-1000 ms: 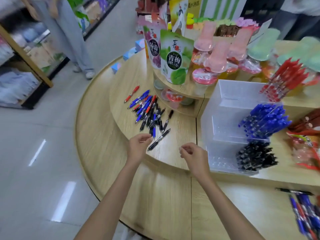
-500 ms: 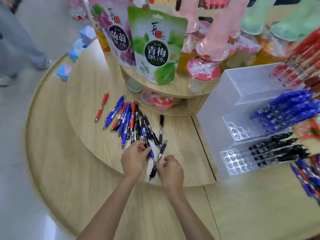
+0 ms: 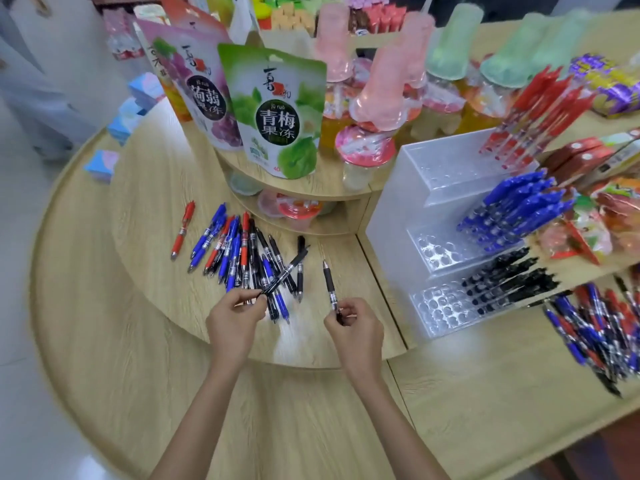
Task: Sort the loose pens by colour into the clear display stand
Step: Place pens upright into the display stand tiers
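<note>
- Two black pens are in the hands, one in each. Ahead of the left hand (image 3: pixel 235 320) lies a loose pile (image 3: pixel 242 251) of blue, red and black pens, too tangled to count. One single red pen (image 3: pixel 181 230) lies apart, left of the pile.
- Three tiers make up the clear display stand (image 3: pixel 398 216), to the right of the right hand (image 3: pixel 356 327): red pens (image 3: pixel 530 116) on top, blue pens (image 3: pixel 516 213) in the middle, black pens (image 3: pixel 509 285) lowest. A second heap (image 3: pixel 595 327) lies farther right on the desk (image 3: pixel 156 188).
- Two pouches stand beyond the hands. The green pouch (image 3: pixel 273 112) reads "青梅果冻", and the purple pouch (image 3: pixel 204 95) reads "蒟蒻果冻".
- The left hand's thumb and fingertips pinch one end of the slanting pen (image 3: pixel 285 270), which is raised over the pile.
- The right hand's curled fingers pinch the lower end of the upright pen (image 3: pixel 329 285). The two hands are apart.
</note>
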